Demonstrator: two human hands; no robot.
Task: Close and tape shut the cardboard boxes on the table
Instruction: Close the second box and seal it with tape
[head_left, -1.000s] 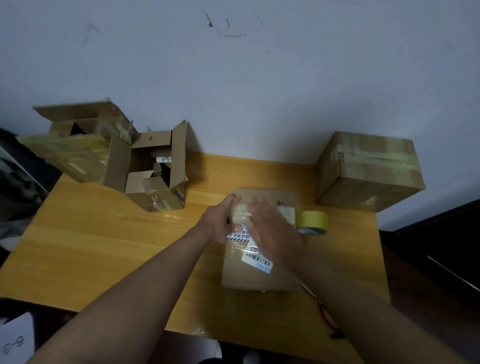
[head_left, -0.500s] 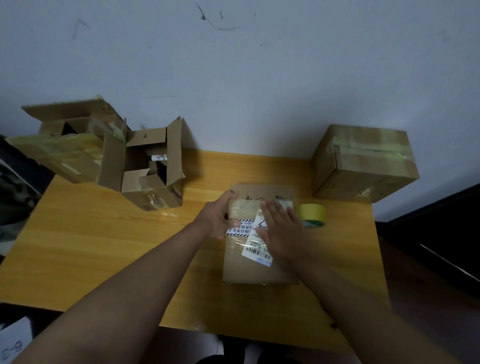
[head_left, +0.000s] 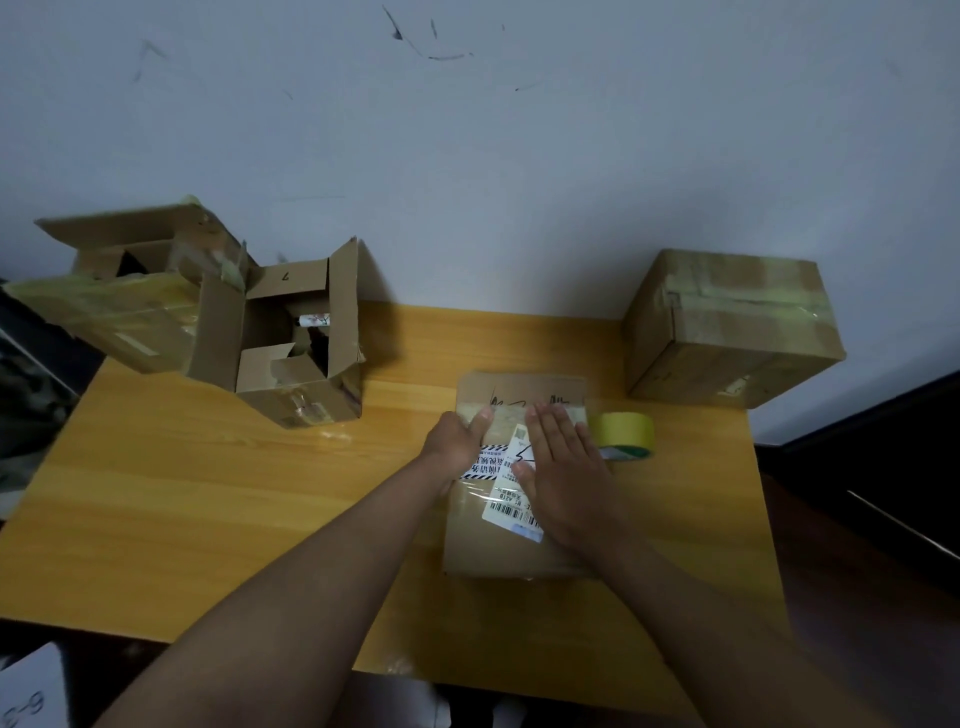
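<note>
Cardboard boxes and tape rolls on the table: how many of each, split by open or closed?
Closed boxes: 2, the flat box under both hands and the taped box at the right.
Open boxes: 2, the far-left box and the open box beside it.
Tape rolls: 1, the yellow roll.
Total: 5

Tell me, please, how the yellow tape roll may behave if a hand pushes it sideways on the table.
The tape roll appears to lie flat on the table, so it would probably slide, not roll. It looks small and hollow, so likely light. It sits close beside the flat box, near the right hand, so a push toward the box would probably stop there.
</note>
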